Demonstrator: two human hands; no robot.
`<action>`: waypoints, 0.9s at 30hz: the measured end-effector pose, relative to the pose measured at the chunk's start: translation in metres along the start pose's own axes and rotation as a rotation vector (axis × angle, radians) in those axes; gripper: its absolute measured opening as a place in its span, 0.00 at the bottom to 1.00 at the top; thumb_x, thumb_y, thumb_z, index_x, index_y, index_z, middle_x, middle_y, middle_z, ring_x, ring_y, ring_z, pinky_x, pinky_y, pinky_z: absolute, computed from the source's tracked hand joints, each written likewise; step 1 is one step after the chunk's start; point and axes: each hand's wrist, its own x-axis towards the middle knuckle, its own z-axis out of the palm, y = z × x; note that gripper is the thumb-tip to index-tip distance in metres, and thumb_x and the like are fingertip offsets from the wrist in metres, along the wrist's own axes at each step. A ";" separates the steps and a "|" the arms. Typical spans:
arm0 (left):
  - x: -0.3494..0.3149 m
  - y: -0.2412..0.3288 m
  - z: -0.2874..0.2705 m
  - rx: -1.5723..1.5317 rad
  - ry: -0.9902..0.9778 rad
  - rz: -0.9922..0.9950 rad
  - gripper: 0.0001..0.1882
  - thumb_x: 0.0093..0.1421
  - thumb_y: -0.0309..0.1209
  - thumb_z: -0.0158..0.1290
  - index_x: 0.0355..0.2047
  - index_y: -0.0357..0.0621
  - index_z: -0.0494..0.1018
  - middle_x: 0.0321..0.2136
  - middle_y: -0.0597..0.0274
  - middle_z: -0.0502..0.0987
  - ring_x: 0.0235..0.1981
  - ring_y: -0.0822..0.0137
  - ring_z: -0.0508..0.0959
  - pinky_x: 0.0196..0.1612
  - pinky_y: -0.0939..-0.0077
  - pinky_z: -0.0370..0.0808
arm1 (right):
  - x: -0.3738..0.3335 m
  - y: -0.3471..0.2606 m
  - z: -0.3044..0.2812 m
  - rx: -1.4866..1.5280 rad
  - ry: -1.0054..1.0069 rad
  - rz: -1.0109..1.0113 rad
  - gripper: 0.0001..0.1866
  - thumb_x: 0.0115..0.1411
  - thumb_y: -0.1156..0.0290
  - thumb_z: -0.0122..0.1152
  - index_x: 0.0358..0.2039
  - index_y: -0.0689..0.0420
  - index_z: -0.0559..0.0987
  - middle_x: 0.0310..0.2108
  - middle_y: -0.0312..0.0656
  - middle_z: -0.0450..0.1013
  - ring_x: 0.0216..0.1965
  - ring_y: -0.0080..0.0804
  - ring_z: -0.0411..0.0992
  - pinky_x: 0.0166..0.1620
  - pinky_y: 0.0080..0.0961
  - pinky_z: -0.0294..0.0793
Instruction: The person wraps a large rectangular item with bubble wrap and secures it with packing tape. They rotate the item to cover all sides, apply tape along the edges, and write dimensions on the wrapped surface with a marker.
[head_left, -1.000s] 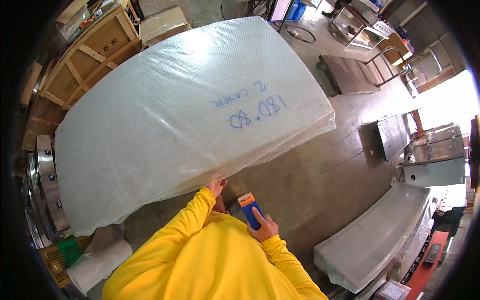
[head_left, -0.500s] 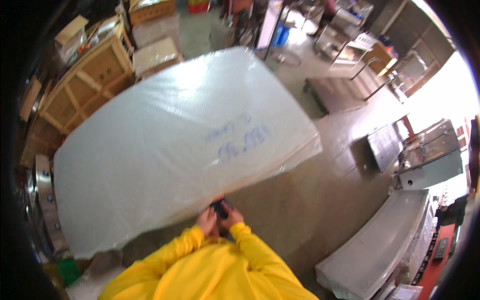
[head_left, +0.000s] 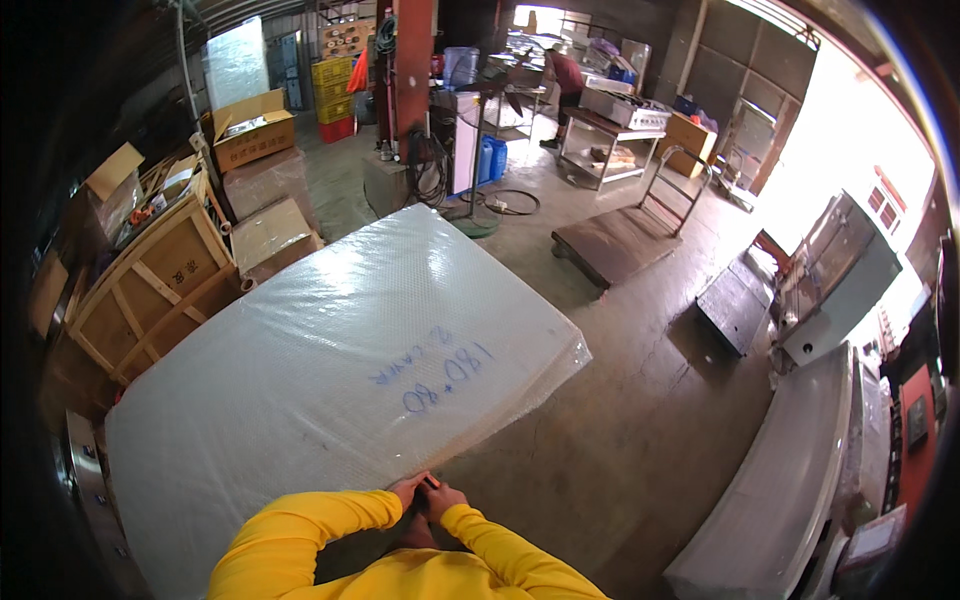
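1. Compared with a moment earlier, the view has tilted up; the left hand [head_left: 407,489] and right hand [head_left: 443,497] remain together, closed on a small dark object [head_left: 427,486] at the near edge of the bubble-wrapped panel [head_left: 340,390].
2. The panel lies flat over the concrete floor [head_left: 640,400] of a workshop.
3. A wooden crate [head_left: 150,290], cardboard boxes [head_left: 262,215] and a flat trolley [head_left: 620,240] surround it.
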 end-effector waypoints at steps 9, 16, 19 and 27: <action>0.050 -0.019 -0.009 -0.649 -0.190 -0.084 0.31 0.69 0.56 0.43 0.57 0.44 0.76 0.58 0.56 0.74 0.55 0.56 0.72 0.59 0.52 0.62 | -0.115 0.041 -0.013 0.383 0.071 0.248 0.30 0.54 0.50 0.66 0.58 0.38 0.77 0.45 0.49 0.80 0.46 0.49 0.79 0.49 0.42 0.79; 0.058 -0.041 -0.100 -2.650 0.096 -0.140 0.33 0.67 0.61 0.47 0.51 0.44 0.79 0.44 0.63 0.82 0.40 0.64 0.80 0.50 0.59 0.75 | -0.242 0.106 -0.039 0.594 0.787 0.117 0.35 0.48 0.61 0.74 0.60 0.39 0.76 0.30 0.45 0.75 0.31 0.44 0.77 0.37 0.36 0.79; 0.059 -0.059 -0.132 -2.852 0.194 0.061 0.30 0.69 0.57 0.47 0.50 0.42 0.79 0.40 0.62 0.83 0.38 0.65 0.81 0.49 0.64 0.76 | -0.230 0.128 -0.067 0.572 0.825 0.042 0.35 0.47 0.62 0.75 0.59 0.42 0.77 0.28 0.44 0.73 0.29 0.43 0.76 0.34 0.34 0.79; 0.127 -0.116 -0.131 -3.057 0.543 0.176 0.11 0.71 0.35 0.52 0.41 0.40 0.78 0.35 0.63 0.81 0.34 0.72 0.80 0.42 0.75 0.79 | -0.158 0.191 -0.156 0.501 0.716 -0.092 0.37 0.46 0.63 0.76 0.60 0.41 0.77 0.30 0.44 0.74 0.28 0.42 0.76 0.33 0.35 0.79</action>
